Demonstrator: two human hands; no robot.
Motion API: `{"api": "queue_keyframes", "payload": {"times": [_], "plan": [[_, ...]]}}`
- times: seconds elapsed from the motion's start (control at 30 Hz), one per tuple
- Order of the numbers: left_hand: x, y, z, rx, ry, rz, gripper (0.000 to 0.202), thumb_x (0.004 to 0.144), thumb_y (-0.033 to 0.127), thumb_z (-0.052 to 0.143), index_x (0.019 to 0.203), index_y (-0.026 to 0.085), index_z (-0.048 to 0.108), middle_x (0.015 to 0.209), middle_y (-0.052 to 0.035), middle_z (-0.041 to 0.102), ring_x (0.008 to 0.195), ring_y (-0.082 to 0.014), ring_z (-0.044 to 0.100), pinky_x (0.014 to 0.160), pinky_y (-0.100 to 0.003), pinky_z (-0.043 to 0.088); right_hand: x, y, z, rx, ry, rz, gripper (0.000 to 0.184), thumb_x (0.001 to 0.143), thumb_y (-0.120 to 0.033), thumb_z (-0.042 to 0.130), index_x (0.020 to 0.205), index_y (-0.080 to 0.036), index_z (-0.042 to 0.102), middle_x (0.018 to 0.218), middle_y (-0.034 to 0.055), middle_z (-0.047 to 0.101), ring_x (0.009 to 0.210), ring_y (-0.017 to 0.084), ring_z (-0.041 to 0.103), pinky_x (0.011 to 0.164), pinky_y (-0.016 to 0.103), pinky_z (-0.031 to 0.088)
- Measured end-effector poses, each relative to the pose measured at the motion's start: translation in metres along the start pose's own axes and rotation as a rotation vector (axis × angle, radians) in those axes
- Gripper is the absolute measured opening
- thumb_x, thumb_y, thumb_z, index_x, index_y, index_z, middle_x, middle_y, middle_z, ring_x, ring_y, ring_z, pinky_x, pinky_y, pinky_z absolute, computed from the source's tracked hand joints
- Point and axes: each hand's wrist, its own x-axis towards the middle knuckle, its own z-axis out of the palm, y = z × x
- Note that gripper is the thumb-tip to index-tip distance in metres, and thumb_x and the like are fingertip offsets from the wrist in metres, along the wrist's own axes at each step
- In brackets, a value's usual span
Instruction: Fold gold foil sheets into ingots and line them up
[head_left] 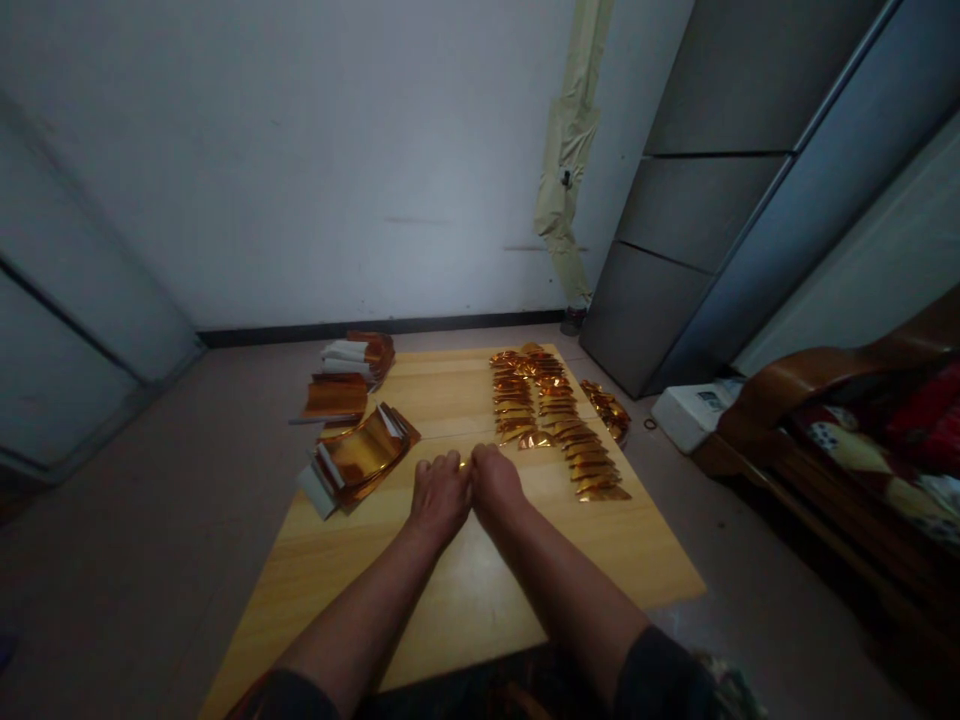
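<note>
"Hands, what do I see on my feed?"

"Left hand [439, 497] and right hand [495, 483] curled, meeting at a thin gold foil sliver [462, 464]; I can't tell if they grip it. Rows of shiny amber foil strips [555, 415] lie just ahead on the pale pine table [480, 570]."

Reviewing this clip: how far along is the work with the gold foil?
Done-looking: overlapping foil strips lie in neat rows on the right of the table. In hand: the left hand and right hand meet at the fingertips by a small gold bit, too small to make out. Left: foil stacks remain bundled at the table's left side, though how much they hold is unclear.
</note>
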Motion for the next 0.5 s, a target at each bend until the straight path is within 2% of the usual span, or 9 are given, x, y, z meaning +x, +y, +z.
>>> {"api": "queue_keyframes", "payload": {"times": [0.1, 0.23, 0.4, 0.5], "plan": [[-0.002, 0.0, -0.001, 0.002, 0.0, -0.005, 0.03, 0.095, 0.037, 0.04, 0.117, 0.03, 0.06, 0.105, -0.0068, 0.057, 0.096, -0.0233, 0.052, 0.08, -0.038, 0.03, 0.008, -0.002, 0.001, 0.007, 0.007, 0.049, 0.017, 0.094, -0.018, 0.045, 0.104, -0.016, 0.058, 0.095, 0.0074, 0.065, 0.08, 0.015, 0.061, 0.065, 0.024, 0.037], [-0.009, -0.004, 0.002, 0.007, 0.052, -0.001, 0.035, 0.094, 0.038, 0.041, 0.126, 0.032, 0.055, 0.107, -0.0068, 0.059, 0.095, -0.0243, 0.053, 0.079, -0.038, 0.032, 0.014, 0.001, -0.002, -0.007, -0.054, 0.029, 0.017, 0.093, -0.021, 0.047, 0.103, -0.017, 0.059, 0.098, 0.0085, 0.067, 0.086, 0.017, 0.063, 0.067, 0.024, 0.038], [-0.024, -0.018, 0.007, 0.01, 0.079, 0.029, 0.038, 0.093, 0.035, 0.045, 0.129, 0.03, 0.053, 0.122, -0.0068, 0.06, 0.098, -0.0249, 0.053, 0.082, -0.039, 0.034, 0.019, 0.004, -0.006, -0.043, -0.11, 0.011, 0.021, 0.091, -0.016, 0.045, 0.105, -0.017, 0.061, 0.104, 0.0096, 0.068, 0.09, 0.016, 0.063, 0.069, 0.024, 0.038], [-0.032, -0.025, 0.01, 0.013, 0.104, 0.051, 0.038, 0.094, 0.035, 0.043, 0.13, 0.029, 0.054, 0.131, -0.0063, 0.058, 0.1, -0.025, 0.054, 0.085, -0.041, 0.035, 0.023, 0.006, -0.007, -0.031, -0.13, -0.001, 0.02, 0.087, -0.016, 0.05, 0.102, -0.018, 0.063, 0.102, 0.0081, 0.068, 0.09, 0.016, 0.063, 0.068, 0.023, 0.037]]}}
